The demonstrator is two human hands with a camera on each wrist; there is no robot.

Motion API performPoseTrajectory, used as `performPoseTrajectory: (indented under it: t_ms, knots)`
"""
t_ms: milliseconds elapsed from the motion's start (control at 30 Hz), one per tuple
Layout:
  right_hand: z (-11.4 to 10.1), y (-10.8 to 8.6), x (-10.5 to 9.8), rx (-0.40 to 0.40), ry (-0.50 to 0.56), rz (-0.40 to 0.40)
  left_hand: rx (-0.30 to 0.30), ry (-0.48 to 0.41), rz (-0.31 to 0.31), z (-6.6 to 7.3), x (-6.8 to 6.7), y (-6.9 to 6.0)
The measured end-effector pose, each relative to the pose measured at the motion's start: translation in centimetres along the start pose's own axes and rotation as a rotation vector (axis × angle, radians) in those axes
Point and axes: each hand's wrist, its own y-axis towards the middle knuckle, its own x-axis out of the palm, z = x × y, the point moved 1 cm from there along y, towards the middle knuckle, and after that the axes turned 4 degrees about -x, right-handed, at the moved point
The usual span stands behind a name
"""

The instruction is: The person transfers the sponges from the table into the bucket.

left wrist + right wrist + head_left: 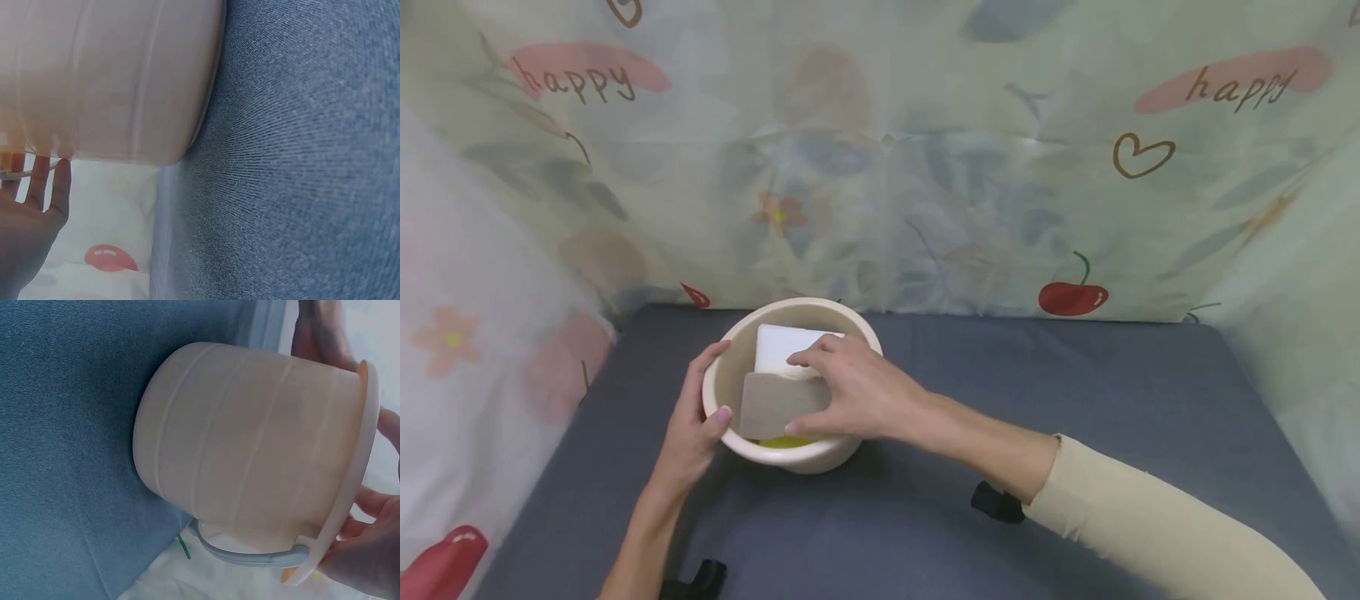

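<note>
A cream bucket [797, 456] stands on the dark cloth. My left hand [694, 417] holds its rim from the left, thumb at the front lip, fingers on the outer wall. Over the opening reaches my right hand [865, 387], its thumb and fingers spread around the right end of a grey-beige block [775, 404]. The thumb tip overlaps the block's lower edge; whether the hand grips the block is unclear. Behind the block lies a white flat-sided thing [782, 340], partly under the fingers. Something yellow [786, 442] peeks out below. The bucket's bottom is hidden.
The bucket's grey handle [250, 556] hangs down its side. A dark blue-grey cloth [1037, 392] covers the table. Patterned curtains [925, 208] close off the back and sides. Black objects [997, 502] show near both forearms.
</note>
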Motion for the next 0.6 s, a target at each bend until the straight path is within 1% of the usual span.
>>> performPoseTrajectory:
  t_ms: [300,467,600]
  knots:
    - [0.6,-0.5,-0.3,-0.036,0.050,0.044,-0.006,0.003,0.007,-0.1,0.1,0.0]
    - [1.0,-0.9,-0.7,-0.069,0.063,0.079,0.002,-0.029,-0.006,-0.1,0.2,0.0]
    - [1.3,-1.5,-1.1,-0.091,0.082,0.100,0.005,-0.057,-0.031,0.0,0.0,-0.1]
